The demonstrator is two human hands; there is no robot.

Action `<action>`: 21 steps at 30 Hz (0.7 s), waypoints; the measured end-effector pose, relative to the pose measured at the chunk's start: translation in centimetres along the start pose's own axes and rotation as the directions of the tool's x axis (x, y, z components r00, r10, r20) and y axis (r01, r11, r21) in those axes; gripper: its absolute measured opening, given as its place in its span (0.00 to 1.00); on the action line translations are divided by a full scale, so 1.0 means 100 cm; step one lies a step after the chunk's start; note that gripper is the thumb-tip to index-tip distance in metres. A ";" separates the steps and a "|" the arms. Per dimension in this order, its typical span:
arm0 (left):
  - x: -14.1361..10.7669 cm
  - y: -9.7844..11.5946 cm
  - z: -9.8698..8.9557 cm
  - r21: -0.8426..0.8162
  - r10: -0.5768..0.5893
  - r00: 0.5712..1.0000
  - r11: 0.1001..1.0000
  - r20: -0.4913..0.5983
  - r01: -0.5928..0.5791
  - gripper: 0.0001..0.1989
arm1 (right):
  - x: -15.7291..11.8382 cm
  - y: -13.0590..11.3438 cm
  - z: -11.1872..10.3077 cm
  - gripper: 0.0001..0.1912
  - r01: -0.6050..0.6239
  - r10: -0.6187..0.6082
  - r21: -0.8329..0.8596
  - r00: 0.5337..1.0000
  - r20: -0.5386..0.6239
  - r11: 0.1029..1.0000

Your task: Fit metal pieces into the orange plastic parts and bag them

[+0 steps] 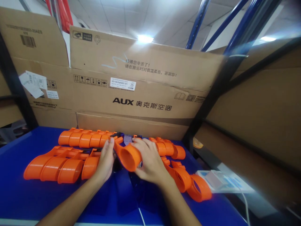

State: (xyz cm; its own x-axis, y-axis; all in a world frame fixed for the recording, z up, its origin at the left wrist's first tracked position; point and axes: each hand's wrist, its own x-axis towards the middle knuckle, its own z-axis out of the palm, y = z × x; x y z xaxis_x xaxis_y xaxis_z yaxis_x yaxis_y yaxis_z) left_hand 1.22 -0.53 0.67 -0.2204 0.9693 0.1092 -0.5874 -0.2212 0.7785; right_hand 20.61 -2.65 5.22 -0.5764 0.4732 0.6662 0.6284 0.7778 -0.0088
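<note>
Between my hands, above the middle of the blue table, is an orange plastic part with a wide ring (129, 158) at its near end and a narrower arm behind it. My left hand (107, 161) is closed on the arm side, thumb up along it. From the right, my right hand (150, 160) wraps its fingers over the ring. The far end of the held part is partly hidden by my fingers. Similar orange ringed parts (70, 170) stand in a row by my left wrist, and more ringed parts (201, 187) lie beyond my right forearm.
Two further rows of orange parts, left row (85, 140) and right row (167, 148), lie at the back of the blue table (14, 157). Behind rises a cardboard wall (145, 91). A dark metal post (204, 103) and a white tray (232, 185) are on the right.
</note>
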 end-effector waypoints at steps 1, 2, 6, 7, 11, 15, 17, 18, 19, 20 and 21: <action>0.000 0.000 0.000 0.006 -0.012 0.999 1.000 0.030 0.012 0.28 | 0.000 0.004 -0.001 0.35 -0.043 0.043 -0.022 0.999 -0.024 0.999; 0.000 0.001 -0.001 0.024 -0.022 0.998 0.999 0.061 0.021 0.29 | 0.000 0.009 -0.003 0.36 -0.096 0.094 -0.049 0.994 -0.051 0.994; -0.004 0.005 -0.001 0.104 -0.010 0.994 0.995 0.113 -0.002 0.29 | -0.004 0.035 -0.012 0.38 -0.392 0.363 -0.184 0.916 -0.173 0.901; -0.005 0.006 -0.001 0.105 -0.009 0.993 0.994 0.117 -0.003 0.29 | -0.006 0.041 -0.013 0.39 -0.462 0.426 -0.215 0.884 -0.193 0.860; -0.008 0.007 0.000 0.090 -0.043 0.987 0.995 0.153 0.029 0.25 | -0.015 0.061 -0.013 0.39 -0.589 0.572 -0.315 0.805 -0.156 0.744; -0.008 0.006 -0.002 0.087 -0.081 0.982 0.994 0.170 0.067 0.21 | -0.022 0.071 -0.005 0.40 -0.558 0.582 -0.373 0.811 -0.058 0.741; -0.008 0.005 -0.003 0.083 -0.085 0.981 0.994 0.173 0.071 0.20 | -0.023 0.072 -0.001 0.40 -0.535 0.576 -0.402 0.817 -0.023 0.743; -0.007 0.004 -0.004 0.082 -0.087 0.981 0.994 0.176 0.073 0.20 | -0.023 0.073 0.001 0.40 -0.526 0.577 -0.422 0.817 -0.009 0.738; -0.007 0.004 -0.004 0.083 -0.090 0.980 0.994 0.178 0.077 0.20 | -0.024 0.074 0.003 0.40 -0.516 0.578 -0.444 0.816 0.005 0.733; -0.007 0.005 -0.004 0.083 -0.094 0.979 0.993 0.180 0.080 0.20 | -0.024 0.074 0.005 0.41 -0.506 0.580 -0.466 0.815 0.019 0.726; -0.007 0.005 -0.004 0.085 -0.098 0.978 0.993 0.182 0.084 0.20 | -0.024 0.075 0.007 0.41 -0.497 0.582 -0.485 0.813 0.031 0.719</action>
State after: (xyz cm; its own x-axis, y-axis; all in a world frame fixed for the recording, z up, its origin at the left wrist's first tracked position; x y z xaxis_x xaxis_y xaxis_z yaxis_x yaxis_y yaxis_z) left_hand 0.82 -1.40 0.74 -0.0159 0.9896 0.1430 -0.5359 -0.1292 0.8344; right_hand 26.34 2.32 2.99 -0.1184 0.8499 0.5134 0.9921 0.1234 0.0246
